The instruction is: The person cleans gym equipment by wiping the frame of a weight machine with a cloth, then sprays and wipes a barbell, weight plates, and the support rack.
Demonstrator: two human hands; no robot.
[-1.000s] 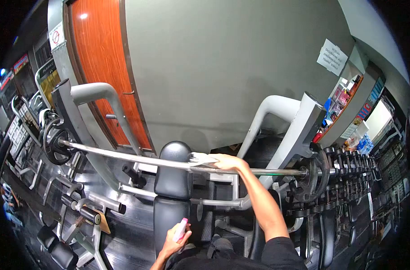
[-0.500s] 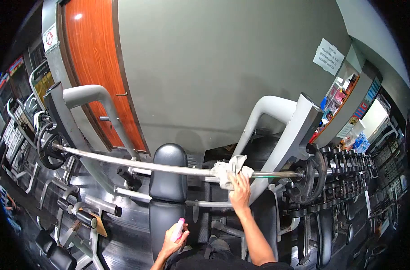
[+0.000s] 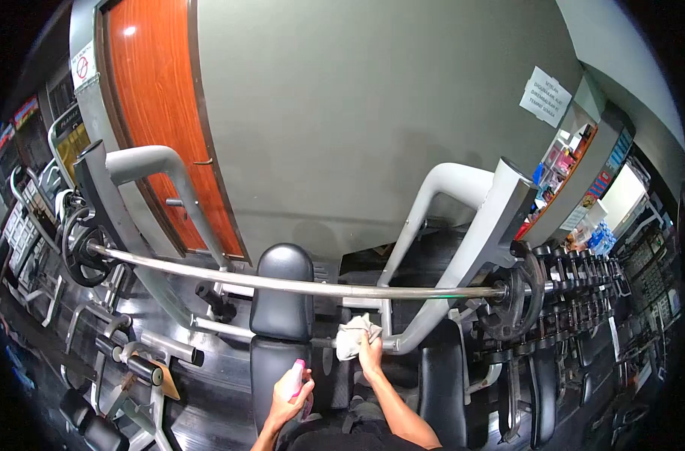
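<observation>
A pale cloth (image 3: 355, 336) is bunched in my right hand (image 3: 370, 356), which is closed on it below the barbell's bar. Wrapped around a spray bottle with a pink top (image 3: 297, 373), my left hand (image 3: 286, 398) is low over the bench seat. The metal barbell (image 3: 320, 289) lies across the rack in front of me, apart from both hands. Behind and beneath the bar stands the black padded bench (image 3: 281, 301), its backrest raised.
Grey rack uprights (image 3: 481, 248) stand at both sides, with black weight plates (image 3: 514, 293) on the bar ends. A dumbbell rack (image 3: 575, 301) is to the right. Other gym machines (image 3: 143, 364) are at the left. Ahead are a grey wall and a wooden door (image 3: 158, 113).
My right hand has come off the bar with the cloth, moving down and slightly left towards me. My left hand still holds the bottle in nearly the same place.
</observation>
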